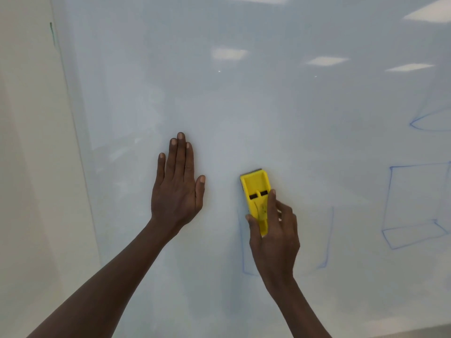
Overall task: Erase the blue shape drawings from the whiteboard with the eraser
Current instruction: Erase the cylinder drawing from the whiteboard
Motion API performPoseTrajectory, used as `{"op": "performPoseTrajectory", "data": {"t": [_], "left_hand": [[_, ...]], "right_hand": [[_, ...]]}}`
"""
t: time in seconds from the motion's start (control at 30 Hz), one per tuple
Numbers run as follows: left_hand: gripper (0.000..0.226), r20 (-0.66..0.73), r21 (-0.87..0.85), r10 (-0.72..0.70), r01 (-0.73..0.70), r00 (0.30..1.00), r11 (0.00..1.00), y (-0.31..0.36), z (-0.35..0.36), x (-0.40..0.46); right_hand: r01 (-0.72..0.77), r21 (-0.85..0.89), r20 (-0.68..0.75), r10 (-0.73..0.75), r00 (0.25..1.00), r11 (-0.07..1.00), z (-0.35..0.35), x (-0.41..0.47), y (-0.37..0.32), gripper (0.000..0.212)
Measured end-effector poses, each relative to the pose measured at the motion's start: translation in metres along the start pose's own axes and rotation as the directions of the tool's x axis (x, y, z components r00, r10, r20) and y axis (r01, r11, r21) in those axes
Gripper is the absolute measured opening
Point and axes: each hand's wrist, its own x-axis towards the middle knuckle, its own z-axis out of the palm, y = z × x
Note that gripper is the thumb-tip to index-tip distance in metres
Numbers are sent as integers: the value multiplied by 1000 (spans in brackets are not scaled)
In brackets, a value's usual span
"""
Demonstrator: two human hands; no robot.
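Observation:
A large whiteboard (244,106) fills the view. My right hand (274,235) grips a yellow eraser (256,189) and presses it flat on the board at the centre. Below and beside the eraser are faint remains of a blue rectangle (328,240), its left and right sides still showing. A blue box-like shape (415,206) is drawn at the right. A blue curved shape (427,121) sits at the right edge, partly cut off. My left hand (178,184) lies flat on the board with fingers together, left of the eraser.
The whiteboard's left edge (73,132) runs diagonally down, with a cream wall (29,167) beyond it. A short green mark (52,32) sits near the top of that edge. Ceiling lights reflect in the upper board.

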Motion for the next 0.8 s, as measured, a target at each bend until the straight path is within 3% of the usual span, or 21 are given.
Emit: {"op": "performPoseTrajectory", "data": {"t": [0.23,0.37,0.6,0.8], "left_hand": [[69,-4,-9,7,-8,1000,1000,-1,0,-2],[70,2,-2,18,-18,1000,1000,-1,1,-5],[69,0,-6,13,-13,1000,1000,-1,1,-8],[70,7,1,19,-19,1000,1000,-1,2,-12]], "right_hand": [[103,-7,92,-102,990,995,11,-25,-24,62],[28,-29,121,-25,992,999,8,-58,0,63],[-57,-45,44,59,997,997,8,-25,-11,65],[-15,-48,181,24,983,999,11,-67,-7,65]]}}
